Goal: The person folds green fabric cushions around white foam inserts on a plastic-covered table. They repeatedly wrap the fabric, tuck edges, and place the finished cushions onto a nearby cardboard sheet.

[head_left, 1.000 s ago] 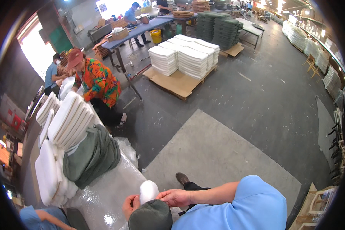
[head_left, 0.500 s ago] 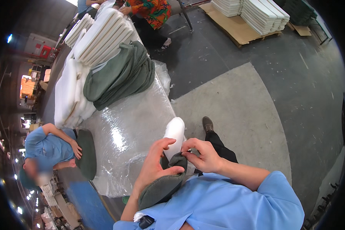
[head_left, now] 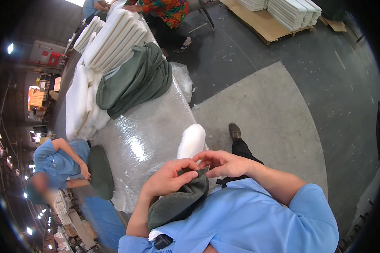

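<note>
A dark green fabric cover (head_left: 179,206) lies against my front, partly around a white foam or padding cushion (head_left: 191,141) whose rounded end sticks out past my hands over the table edge. My left hand (head_left: 169,178) is closed on the cover's open edge, thumb on top and fingers curled behind. Right beside it, my right hand (head_left: 224,163) pinches the same edge between thumb and fingers. The fingertips of both hands nearly meet there. How far the cushion reaches inside the cover is hidden.
The plastic-wrapped table (head_left: 156,122) carries a heap of green covers (head_left: 135,82) and stacked white cushions (head_left: 114,40). At left a co-worker (head_left: 65,162) handles a green piece (head_left: 100,173); others stand at the far end. White stacks (head_left: 291,14) rest on cardboard at far right.
My left hand, spread with fingers apart before, has closed on the cover's edge and moved in beside my right hand. The cover's edge is now lifted between them.
</note>
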{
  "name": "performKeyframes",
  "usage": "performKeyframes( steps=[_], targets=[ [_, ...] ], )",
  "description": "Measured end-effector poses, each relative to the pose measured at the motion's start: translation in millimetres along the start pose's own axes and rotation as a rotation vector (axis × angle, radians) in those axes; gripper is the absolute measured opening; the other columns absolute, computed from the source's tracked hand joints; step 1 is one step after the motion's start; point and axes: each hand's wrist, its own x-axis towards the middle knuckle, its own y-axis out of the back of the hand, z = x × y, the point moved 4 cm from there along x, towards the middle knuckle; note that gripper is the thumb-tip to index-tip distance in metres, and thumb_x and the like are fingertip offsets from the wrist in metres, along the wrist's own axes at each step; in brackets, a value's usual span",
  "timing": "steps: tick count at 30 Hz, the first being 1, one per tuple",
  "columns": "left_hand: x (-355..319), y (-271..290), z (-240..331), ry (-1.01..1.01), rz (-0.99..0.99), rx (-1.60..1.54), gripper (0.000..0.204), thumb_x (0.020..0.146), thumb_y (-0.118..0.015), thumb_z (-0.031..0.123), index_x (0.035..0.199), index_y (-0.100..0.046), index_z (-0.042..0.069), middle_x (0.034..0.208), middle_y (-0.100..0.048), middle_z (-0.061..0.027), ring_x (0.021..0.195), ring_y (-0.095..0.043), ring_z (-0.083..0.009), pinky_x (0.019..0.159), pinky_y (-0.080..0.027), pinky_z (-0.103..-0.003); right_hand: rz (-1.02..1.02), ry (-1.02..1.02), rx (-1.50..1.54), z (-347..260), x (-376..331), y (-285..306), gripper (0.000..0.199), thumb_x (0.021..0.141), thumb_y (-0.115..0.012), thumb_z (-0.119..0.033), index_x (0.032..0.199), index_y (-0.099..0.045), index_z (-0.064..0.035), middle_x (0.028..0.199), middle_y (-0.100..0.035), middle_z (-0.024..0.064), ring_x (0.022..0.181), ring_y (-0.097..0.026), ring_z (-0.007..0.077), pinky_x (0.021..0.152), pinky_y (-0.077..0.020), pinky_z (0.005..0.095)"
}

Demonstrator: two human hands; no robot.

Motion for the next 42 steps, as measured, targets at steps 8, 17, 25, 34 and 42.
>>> performKeyframes(
  steps=[8, 17, 25, 34, 42],
  targets=[
    [3, 20, -29, 0.21, -0.054, -0.397, 0.012, 0.107, -0.065, 0.014, 0.11, -0.067, 0.003, 0.099, -0.069, 0.0008, 0.089, -0.06, -0.0046, 0.08, -0.049, -0.023, 0.072, -0.061, 0.083, 37, 8, 12, 0.016, 0.107, -0.065, -0.014, 0.12, -0.067, -0.0057, 0.106, -0.067, -0.0061, 0.099, -0.057, 0.0046, 0.091, -0.047, 0.0261],
    [4, 13, -42, 0.27, -0.321, -0.784, 0.023, 0.106, -0.07, 0.019, 0.12, -0.064, 0.002, 0.107, -0.073, -0.0004, 0.093, -0.067, -0.0054, 0.083, -0.054, -0.023, 0.238, 0.044, 0.114, 44, 12, -3, 0.022, 0.113, -0.058, -0.026, 0.113, -0.067, -0.006, 0.099, -0.061, -0.0074, 0.092, -0.052, 0.0041, 0.084, -0.044, 0.0248],
    [22, 34, -45, 0.307, -0.31, -0.239, 0.021, 0.106, -0.069, 0.026, 0.1, -0.073, 0.006, 0.087, -0.066, 0.007, 0.082, -0.056, -0.0014, 0.072, -0.046, -0.022, 0.399, 0.012, -0.299, 27, 16, -9, 0.024, 0.113, -0.058, -0.025, 0.11, -0.067, -0.0036, 0.089, -0.06, -0.0064, 0.083, -0.05, 0.0039, 0.073, -0.0447, 0.0248],
    [40, 48, -22, 0.141, -0.079, -0.011, 0.014, 0.104, -0.068, 0.015, 0.101, -0.071, 0.002, 0.084, -0.066, 0.0018, 0.083, -0.056, -0.0066, 0.076, -0.048, -0.027, 0.452, -0.079, -0.022, 37, 20, 8, 0.025, 0.111, -0.062, -0.023, 0.118, -0.073, -0.0019, 0.095, -0.068, -0.0044, 0.089, -0.057, 0.0049, 0.079, -0.0484, 0.0258],
    [56, 59, -29, 0.349, -0.392, 0.122, 0.029, 0.104, -0.072, 0.031, 0.092, -0.068, 0.004, 0.075, -0.058, 0.0079, 0.073, -0.049, -0.0036, 0.064, -0.041, -0.028, 0.474, -0.037, -0.695, -9, 21, -2, 0.015, 0.101, -0.071, -0.02, 0.107, -0.073, -0.0061, 0.107, -0.069, 0.0122, 0.102, -0.065, 0.0267, 0.089, -0.0511, 0.0379]
  ],
)
